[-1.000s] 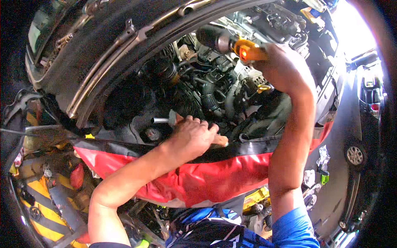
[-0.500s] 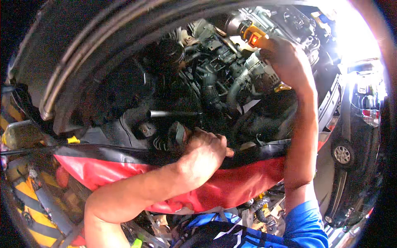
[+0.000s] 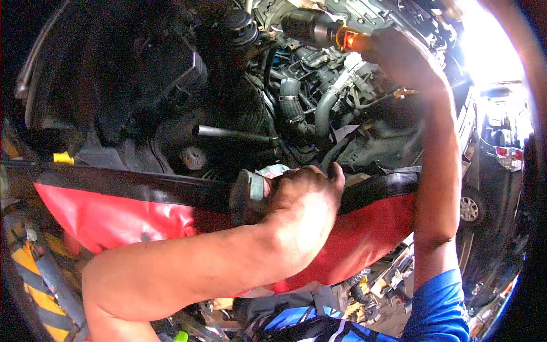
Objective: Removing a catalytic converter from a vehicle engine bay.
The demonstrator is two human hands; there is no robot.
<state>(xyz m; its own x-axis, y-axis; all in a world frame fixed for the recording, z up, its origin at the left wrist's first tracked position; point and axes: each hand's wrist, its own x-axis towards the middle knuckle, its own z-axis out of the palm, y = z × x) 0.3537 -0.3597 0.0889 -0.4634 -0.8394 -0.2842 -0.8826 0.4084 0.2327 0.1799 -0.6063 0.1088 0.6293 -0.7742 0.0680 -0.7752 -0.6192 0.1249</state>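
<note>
My right hand (image 3: 405,61) reaches over the engine bay, closed round the orange handle of a flashlight (image 3: 312,28). The flashlight has a dark, cylinder-shaped head and a small red glow on its collar. Below it lie the engine parts (image 3: 325,74), with ribbed black hoses and a paler pipe, brightly lit. My left hand (image 3: 307,208) is at the near edge of the bay, its fingers curled round a short round thing (image 3: 249,196), dark with a pale green-grey side; its kind I cannot make out. A whitish, cloth-like piece (image 3: 272,171) shows beside those fingers.
A red fender cover (image 3: 364,245) with a black top band drapes over the car's near edge. A grey tube (image 3: 231,133) lies across the bay's dark left part. Yellow-and-black striped metal (image 3: 37,285) stands at lower left. A dark car (image 3: 496,188) is parked at right.
The view has shifted, and the curved edge at the top has mostly left it. My left hand appears further right, showing more of the round thing. The flashlight's dark head now shows side-on.
</note>
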